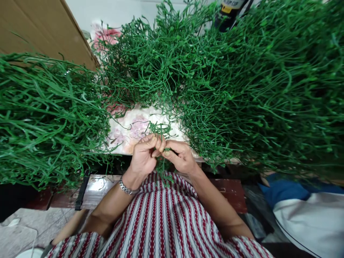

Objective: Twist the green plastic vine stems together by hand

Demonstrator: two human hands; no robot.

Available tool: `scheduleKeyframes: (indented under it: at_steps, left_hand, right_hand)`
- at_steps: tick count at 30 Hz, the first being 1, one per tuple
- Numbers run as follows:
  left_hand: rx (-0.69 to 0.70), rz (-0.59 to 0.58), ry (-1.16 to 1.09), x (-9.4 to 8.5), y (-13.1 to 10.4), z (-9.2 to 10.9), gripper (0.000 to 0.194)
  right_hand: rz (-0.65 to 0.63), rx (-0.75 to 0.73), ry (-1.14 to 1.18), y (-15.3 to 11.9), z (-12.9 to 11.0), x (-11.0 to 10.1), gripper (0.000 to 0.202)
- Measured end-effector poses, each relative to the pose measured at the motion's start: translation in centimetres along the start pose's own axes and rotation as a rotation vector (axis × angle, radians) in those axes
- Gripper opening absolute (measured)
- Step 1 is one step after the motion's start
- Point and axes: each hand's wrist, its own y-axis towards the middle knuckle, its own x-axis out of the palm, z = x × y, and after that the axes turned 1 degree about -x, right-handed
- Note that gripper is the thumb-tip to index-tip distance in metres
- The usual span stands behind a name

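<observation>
My left hand (143, 154) and my right hand (181, 157) meet at the table's near edge, fingertips touching. Both are closed in a pinch on a small bunch of thin green stems (160, 129), which look like plastic artificial plant stems. Part of the bunch sticks out beyond my fingers, and some hangs below them over my striped shirt. The exact grip point is hidden by my fingers. A metal-banded watch (125, 186) circles my left wrist.
Big heaps of similar green stems lie on the left (48, 118), at the back (161, 61) and on the right (268, 89). Beneath is a flower-patterned cover (142, 123). A cardboard box (40, 28) stands back left, a dark cup (228, 14) at the back.
</observation>
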Motion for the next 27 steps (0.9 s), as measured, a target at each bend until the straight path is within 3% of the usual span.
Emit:
scheduleKeyframes:
  at_steps: [8, 14, 19, 22, 27]
  left_hand:
    - [-0.11, -0.025, -0.089, -0.5, 0.2, 0.5, 0.032]
    - [0.053, -0.042, -0.011, -1.5, 0.8, 0.8, 0.024]
    - [0.143, 0.067, 0.069, -1.7, 0.7, 1.1, 0.02]
    - [0.168, 0.117, 0.098, -1.5, 0.5, 1.0, 0.019]
    - [0.2, 0.132, 0.144, -0.5, 0.3, 0.3, 0.017]
  right_hand:
    - [-0.182, 0.026, 0.198, -0.3, 0.6, -1.0, 0.03]
    - [0.157, 0.003, 0.202, -0.3, 0.0, -2.4, 0.025]
    - [0.396, 0.103, 0.428, -0.9, -0.8, -2.4, 0.016]
    - [0.387, 0.186, 0.271, -1.2, -1.2, -2.2, 0.017]
    - [0.209, 0.287, -0.192, -0.6, -1.7, -1.2, 0.025]
